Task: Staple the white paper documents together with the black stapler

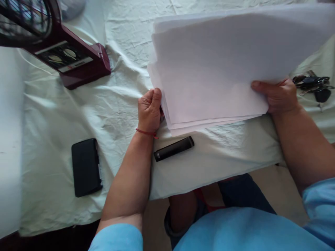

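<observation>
Several loose white sheets of paper (214,69) are held above the cloth-covered table, their edges uneven on the left and along the bottom. My right hand (280,94) grips the stack at its lower right, thumb on top and the other fingers hidden beneath. At the left edge of the sheets, my left hand (150,109) is closed, thumb against the curled fingers, at the paper's side. A red string circles that wrist. Just below the papers lies a black stapler-like object (174,149) on the cloth.
A maroon fan (83,62) stands at the upper left, its cord running behind it. A black phone-like case (86,167) lies left of my left forearm. Keys (314,83) rest at the right. The pale tablecloth (125,83) is wrinkled, and the table's front edge is near my body.
</observation>
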`<state>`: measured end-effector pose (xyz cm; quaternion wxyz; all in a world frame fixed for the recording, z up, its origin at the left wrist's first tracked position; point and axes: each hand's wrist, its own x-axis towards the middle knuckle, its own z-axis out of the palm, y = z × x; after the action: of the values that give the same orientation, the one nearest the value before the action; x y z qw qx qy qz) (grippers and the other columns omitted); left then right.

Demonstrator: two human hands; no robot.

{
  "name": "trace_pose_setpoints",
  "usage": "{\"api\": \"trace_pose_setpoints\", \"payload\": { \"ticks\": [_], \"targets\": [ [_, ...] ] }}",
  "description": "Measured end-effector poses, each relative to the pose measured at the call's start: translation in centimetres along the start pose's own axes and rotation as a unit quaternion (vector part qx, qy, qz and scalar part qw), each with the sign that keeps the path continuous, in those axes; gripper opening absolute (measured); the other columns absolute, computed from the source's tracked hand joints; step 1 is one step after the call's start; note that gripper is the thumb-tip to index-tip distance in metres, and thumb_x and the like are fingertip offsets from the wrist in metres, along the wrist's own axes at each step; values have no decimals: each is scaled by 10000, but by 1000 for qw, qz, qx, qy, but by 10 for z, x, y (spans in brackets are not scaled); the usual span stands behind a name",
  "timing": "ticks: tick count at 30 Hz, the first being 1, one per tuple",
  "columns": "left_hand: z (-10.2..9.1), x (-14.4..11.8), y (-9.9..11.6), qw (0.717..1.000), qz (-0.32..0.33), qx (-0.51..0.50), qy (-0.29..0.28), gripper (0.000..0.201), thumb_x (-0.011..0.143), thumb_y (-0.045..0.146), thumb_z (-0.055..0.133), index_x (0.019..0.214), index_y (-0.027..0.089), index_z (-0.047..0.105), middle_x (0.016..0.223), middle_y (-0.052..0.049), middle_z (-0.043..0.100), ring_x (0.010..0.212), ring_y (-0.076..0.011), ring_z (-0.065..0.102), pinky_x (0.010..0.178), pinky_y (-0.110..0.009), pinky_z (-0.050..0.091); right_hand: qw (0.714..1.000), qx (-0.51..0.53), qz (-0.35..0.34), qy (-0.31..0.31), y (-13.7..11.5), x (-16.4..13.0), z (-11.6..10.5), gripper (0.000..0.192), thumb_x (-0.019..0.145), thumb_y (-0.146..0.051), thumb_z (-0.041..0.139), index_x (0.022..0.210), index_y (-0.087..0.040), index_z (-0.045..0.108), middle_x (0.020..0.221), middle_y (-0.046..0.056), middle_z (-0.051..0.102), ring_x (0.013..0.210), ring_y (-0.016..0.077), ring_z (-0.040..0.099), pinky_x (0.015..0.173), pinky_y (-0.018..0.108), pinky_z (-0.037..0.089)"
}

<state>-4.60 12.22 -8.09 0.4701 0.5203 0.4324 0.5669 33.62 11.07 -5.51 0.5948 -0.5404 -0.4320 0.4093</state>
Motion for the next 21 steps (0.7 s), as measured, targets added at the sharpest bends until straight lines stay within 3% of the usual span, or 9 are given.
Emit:
{"api": "trace_pose_setpoints", "payload": {
  "ticks": [3, 16, 21],
  "targets": [
    [-1, 2, -5, 999, 18, -7, 30, 549, 955, 683, 797, 756, 237, 546, 671, 23, 464, 611, -131, 507, 541, -268, 434, 1000, 13, 9, 12, 0, 1, 2, 712, 409, -511, 1090, 980, -189, 812, 1144, 93, 782, 989, 236, 721, 1046, 512, 627],
    [-9, 6, -6, 998, 18, 54, 21, 500, 971, 671, 777, 805, 240, 585, 747, 6, 523, 707, -162, 515, 642, -292, 435, 999, 4, -6, -45, 4, 4, -3, 692, 463, -506, 1102, 1007, -183, 821, 1102, 85, 790, 914, 214, 733, 1005, 536, 644],
    [-5, 5, -5, 999, 29, 23, 15, 468, 968, 674, 781, 875, 239, 634, 831, -9, 600, 804, -179, 639, 742, -296, 538, 999, 5, -8, -50, 4, 5, -2, 658, 462, -484, 1100, 994, -200, 837, 1095, 78, 796, 910, 210, 733, 1002, 536, 639]
  ]
}}
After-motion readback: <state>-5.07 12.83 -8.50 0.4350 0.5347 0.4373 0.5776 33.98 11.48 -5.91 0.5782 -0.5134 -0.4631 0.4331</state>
